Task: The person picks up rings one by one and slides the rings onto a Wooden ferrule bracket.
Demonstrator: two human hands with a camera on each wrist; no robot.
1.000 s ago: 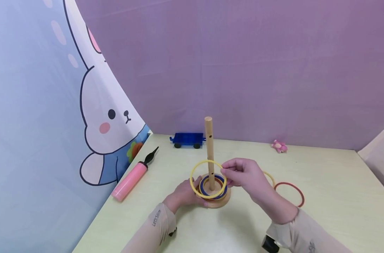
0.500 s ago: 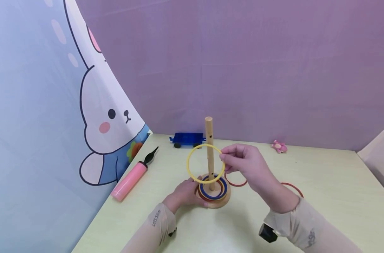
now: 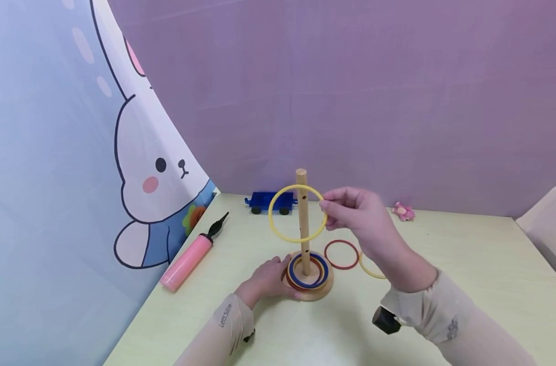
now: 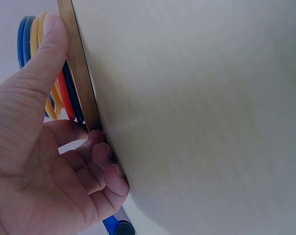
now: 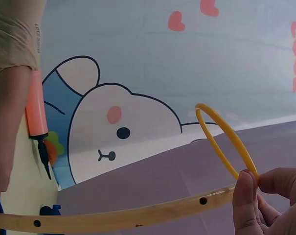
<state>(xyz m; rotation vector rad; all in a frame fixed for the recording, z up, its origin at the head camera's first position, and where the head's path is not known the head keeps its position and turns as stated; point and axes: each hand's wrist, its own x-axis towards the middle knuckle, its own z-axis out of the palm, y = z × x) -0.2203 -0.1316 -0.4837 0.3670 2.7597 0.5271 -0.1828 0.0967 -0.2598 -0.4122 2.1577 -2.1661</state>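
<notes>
Right hand (image 3: 360,216) fingers pinch yellow ring (image 3: 297,213) rim, around peg (image 3: 301,203) top; light, stiff. Left hand (image 3: 270,277) grips base (image 3: 321,290).

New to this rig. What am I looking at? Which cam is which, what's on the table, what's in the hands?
No robot here: a person works with two bare hands, wearing three cameras. The wide picture comes from the head, looking down at the table. The other two come from the wrists, each close on its own hand. The left hand grips the round wooden base of an upright peg, which carries stacked blue, red and yellow rings. The right hand pinches a yellow ring around the peg, near its top. On the table lie a red ring, another yellow ring, a pink pump, a blue toy wagon and a small pink toy.
</notes>
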